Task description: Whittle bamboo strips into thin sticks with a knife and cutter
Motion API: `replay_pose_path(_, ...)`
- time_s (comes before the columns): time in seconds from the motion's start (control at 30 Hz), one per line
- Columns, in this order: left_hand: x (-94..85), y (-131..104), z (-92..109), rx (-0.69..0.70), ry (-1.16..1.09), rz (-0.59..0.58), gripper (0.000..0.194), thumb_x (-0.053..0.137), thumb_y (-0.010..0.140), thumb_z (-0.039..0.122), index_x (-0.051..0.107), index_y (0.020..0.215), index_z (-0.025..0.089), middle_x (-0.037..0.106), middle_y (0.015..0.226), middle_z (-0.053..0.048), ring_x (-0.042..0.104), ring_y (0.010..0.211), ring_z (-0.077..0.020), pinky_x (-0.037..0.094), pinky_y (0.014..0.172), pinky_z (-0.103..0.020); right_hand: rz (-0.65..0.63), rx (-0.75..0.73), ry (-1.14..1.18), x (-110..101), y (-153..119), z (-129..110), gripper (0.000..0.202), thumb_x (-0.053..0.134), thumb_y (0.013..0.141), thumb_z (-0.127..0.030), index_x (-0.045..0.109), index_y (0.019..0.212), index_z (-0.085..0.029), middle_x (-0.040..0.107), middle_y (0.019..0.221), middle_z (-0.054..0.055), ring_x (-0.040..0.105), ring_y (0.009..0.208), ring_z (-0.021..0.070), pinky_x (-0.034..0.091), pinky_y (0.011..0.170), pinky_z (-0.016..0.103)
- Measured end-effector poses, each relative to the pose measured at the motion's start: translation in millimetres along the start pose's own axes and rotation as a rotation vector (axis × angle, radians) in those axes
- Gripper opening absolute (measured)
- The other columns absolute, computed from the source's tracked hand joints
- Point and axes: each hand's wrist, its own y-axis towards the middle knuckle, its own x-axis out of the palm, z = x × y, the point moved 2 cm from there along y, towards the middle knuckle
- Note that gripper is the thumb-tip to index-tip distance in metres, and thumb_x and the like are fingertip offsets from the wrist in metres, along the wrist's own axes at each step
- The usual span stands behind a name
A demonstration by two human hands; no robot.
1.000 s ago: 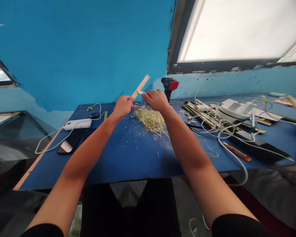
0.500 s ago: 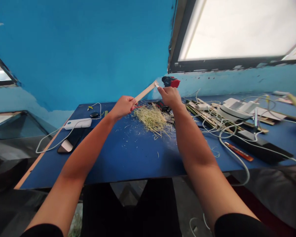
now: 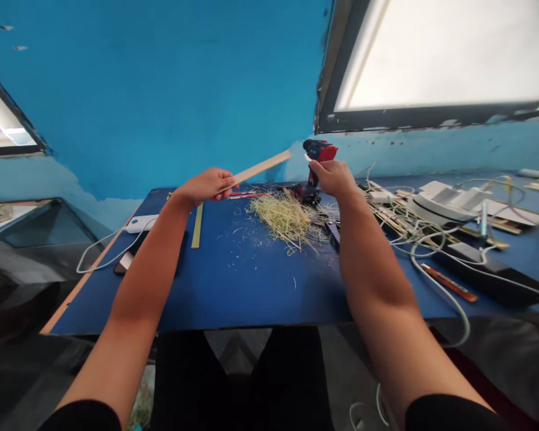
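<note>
My left hand [image 3: 211, 183] is closed round the near end of a flat, pale bamboo strip [image 3: 265, 166], which slants up to the right. My right hand [image 3: 336, 177] is a fist on a small knife, and only its light blade tip [image 3: 307, 157] shows past the fingers. Blade and strip are apart. Below them a heap of thin bamboo shavings [image 3: 282, 218] lies on the blue tabletop [image 3: 247, 287]. Just behind my right hand stands a red and black cordless drill [image 3: 320, 149]. Another flat strip [image 3: 197, 226] rests near my left forearm.
On the right lie a white model boat [image 3: 449, 202], a dark boat hull [image 3: 498, 272], tangled white cable [image 3: 449, 293], bamboo pieces and an orange cutter [image 3: 449, 281]. A white power bank [image 3: 140, 223] and a partly hidden phone [image 3: 124, 262] are at left. The blue wall [image 3: 184, 90] rises behind.
My left hand has moved left with the bamboo strip, and the strip's far end has come away from the blade. The second strip now shows more fully. The view has shifted slightly.
</note>
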Motion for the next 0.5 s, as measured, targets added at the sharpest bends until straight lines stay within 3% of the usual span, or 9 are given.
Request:
replay_pose_path(0.17,16.6,10.8,-4.4,-0.023,-0.077,0.070,0.035,0.049,0.111,0.020,0.067,0.082,0.018,0.072,0.074,-0.008,0.059,0.055,-0.0104,0.044,0.055,-0.025,-0.098,-0.231,0.074,0.7,-6.4,-32.6,0.052,0.043,0.106,-0.057,0.045,0.064,-0.026,0.056,0.066,0.006,0.047,0.068,0.0206,0.031,0.068,0.038)
replay_pose_path(0.3,36.3,23.6,-14.3,-0.047,-0.130,0.308,0.026,0.043,0.111,0.016,0.056,0.088,0.020,0.067,0.077,-0.001,0.057,0.051,-0.0078,0.039,0.049,-0.024,-0.061,-0.350,0.106,0.1,-14.6,-66.5,0.047,0.043,0.105,-0.056,0.044,0.069,-0.026,0.056,0.071,0.005,0.044,0.070,0.0202,0.030,0.071,0.038)
replay_pose_path(0.43,53.4,29.4,-19.5,-0.009,-0.268,0.241,0.015,0.041,0.111,0.013,0.049,0.102,0.022,0.071,0.099,-0.001,0.069,0.062,-0.0096,0.049,0.055,-0.024,-0.041,-0.393,0.094,-6.7,-28.8,-101.2,0.039,0.047,0.105,-0.057,0.059,0.086,-0.025,0.064,0.080,0.006,0.051,0.076,0.0218,0.031,0.072,0.036)
replay_pose_path(0.5,57.7,28.0,-17.6,-0.011,-0.308,0.214,0.014,0.042,0.109,0.011,0.047,0.104,0.023,0.068,0.096,0.001,0.071,0.064,-0.0107,0.050,0.057,-0.024,-0.069,-0.404,0.024,-7.2,-36.8,-117.7,0.044,0.046,0.107,-0.060,0.061,0.086,-0.025,0.065,0.081,0.007,0.053,0.077,0.0224,0.028,0.070,0.036)
